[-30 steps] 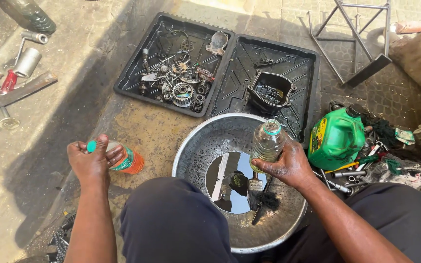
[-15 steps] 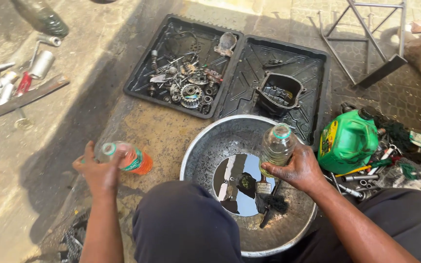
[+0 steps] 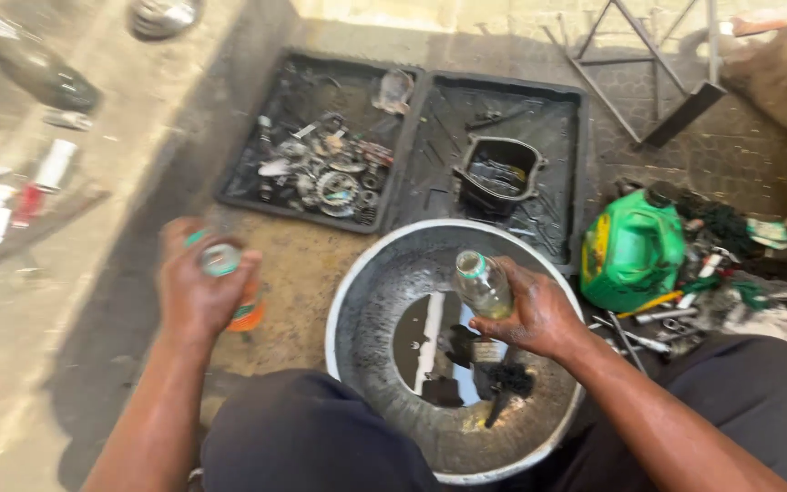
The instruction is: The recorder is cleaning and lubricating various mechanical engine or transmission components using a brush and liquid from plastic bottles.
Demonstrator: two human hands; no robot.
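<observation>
- Head view, blurred: right hand (image 3: pixel 528 314) wrapped firmly round a clear bottle (image 3: pixel 482 284) of pale yellowish liquid, neck open and leaning up-left, held directly over the metal basin (image 3: pixel 362 273), likely so that any spill falls inside.
- Left hand (image 3: pixel 195 290) closed round an orange bottle (image 3: pixel 246 308) with a green label, grasped at the neck and held low beside the left knee, close above the stained concrete; a small green cap (image 3: pixel 196 238) apparently pinched at the fingertips, though too smeared to be sure.
- Basin set between the knees, within reach of both hands; a shallow pool of dark liquid (image 3: pixel 430 333) at the bottom, mirroring sky.
- A paintbrush (image 3: pixel 483 351) and a dark bristly brush (image 3: pixel 503 381) lying in the basin, heads at the edge of the pool, presumably kept there to stay wet.
- Two black trays (image 3: pixel 557 109) side by side just beyond the basin: left one heaped with gears, springs and small metal engine parts (image 3: pixel 325 173), right one holding a black rectangular housing (image 3: pixel 498 173); sorted apart, it seems, with the loose bits kept from rolling away.
- A green jerrycan (image 3: pixel 632 251) standing right of the basin, touching a clutter of tools and rags (image 3: pixel 730 282).
- Sockets and hand tools (image 3: pixel 11 205) scattered far left on sunlit ground, well apart from the hands.
- A metal frame (image 3: pixel 667 82) at the top right.
</observation>
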